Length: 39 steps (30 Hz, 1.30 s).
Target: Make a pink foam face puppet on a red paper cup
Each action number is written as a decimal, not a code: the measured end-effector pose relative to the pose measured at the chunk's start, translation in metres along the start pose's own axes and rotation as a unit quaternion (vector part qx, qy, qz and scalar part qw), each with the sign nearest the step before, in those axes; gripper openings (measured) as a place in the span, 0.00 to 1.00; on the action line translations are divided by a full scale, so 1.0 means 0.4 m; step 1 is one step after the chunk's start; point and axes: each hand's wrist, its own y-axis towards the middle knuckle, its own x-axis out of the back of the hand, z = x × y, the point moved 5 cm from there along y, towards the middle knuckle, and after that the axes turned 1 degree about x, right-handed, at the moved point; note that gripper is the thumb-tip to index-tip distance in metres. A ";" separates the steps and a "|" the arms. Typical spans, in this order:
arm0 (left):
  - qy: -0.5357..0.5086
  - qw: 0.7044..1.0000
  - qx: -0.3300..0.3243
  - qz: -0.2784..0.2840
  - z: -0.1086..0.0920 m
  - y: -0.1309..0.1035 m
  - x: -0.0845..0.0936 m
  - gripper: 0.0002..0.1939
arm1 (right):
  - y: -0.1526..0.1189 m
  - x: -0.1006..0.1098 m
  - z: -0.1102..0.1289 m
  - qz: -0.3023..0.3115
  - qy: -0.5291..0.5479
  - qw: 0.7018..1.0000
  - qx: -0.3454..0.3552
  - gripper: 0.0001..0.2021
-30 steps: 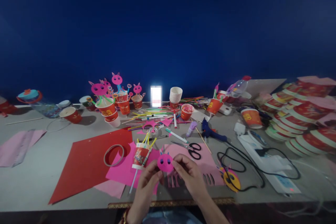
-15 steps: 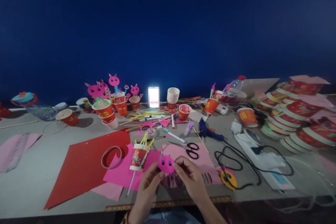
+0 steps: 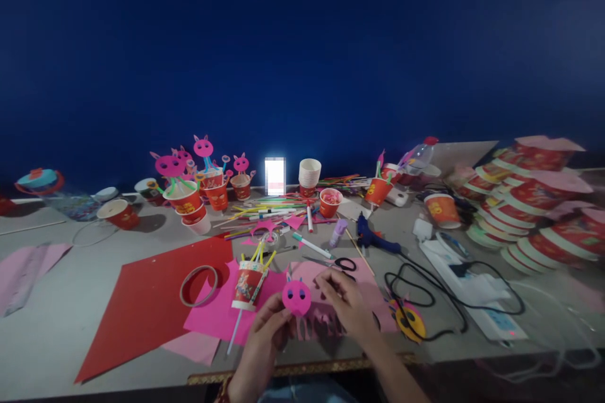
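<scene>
My left hand (image 3: 265,335) pinches a round pink paper face (image 3: 297,299) by its lower left edge. The face has dark eyes and small blue-tipped ears on top. My right hand (image 3: 348,305) is apart from it to the right, fingers drawn together; whatever they hold, if anything, is too small to make out. Beyond that hand lie black-handled scissors (image 3: 345,264), partly covered by it. Under both hands is a light pink sheet (image 3: 373,286) with cut-outs. A printed paper cup (image 3: 249,285) with yellow straws stands left of the face.
A red sheet (image 3: 146,308) and a tape ring (image 3: 199,284) lie to the left. Rightward are a blue glue gun (image 3: 375,236), its looping black cable, a yellow paper face (image 3: 410,322) and a power strip (image 3: 477,293). Stacked paper bowls (image 3: 524,214) stand far right.
My right hand has let go of the paper face and moved right and slightly up, toward the scissors. My left hand still holds the face, in nearly the same place.
</scene>
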 end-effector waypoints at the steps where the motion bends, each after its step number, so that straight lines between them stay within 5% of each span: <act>1: 0.007 1.000 -0.005 0.001 -0.002 -0.001 0.002 0.14 | 0.017 0.011 0.002 0.000 -0.038 0.999 0.010 0.13; 4: 0.016 1.000 -0.016 0.013 -0.003 -0.001 0.009 0.17 | 0.067 0.029 0.009 0.009 -0.177 0.983 0.039 0.07; 10: 0.001 0.999 -0.031 0.028 -0.006 -0.001 0.017 0.24 | 0.142 -0.006 0.048 0.026 -0.412 0.905 0.097 0.13; 21: -0.004 0.996 -0.060 0.060 0.004 0.029 0.048 0.29 | 0.368 -0.060 0.017 -0.029 -0.528 0.848 0.038 0.15; 28: -0.036 0.996 -0.054 0.066 -0.002 0.054 0.091 0.31 | 0.384 -0.062 -0.029 -0.043 -0.553 0.832 -0.006 0.16; 39: -0.030 0.993 -0.096 0.061 -0.027 0.013 0.075 0.23 | 0.400 -0.052 -0.026 -0.054 -0.536 0.842 -0.015 0.12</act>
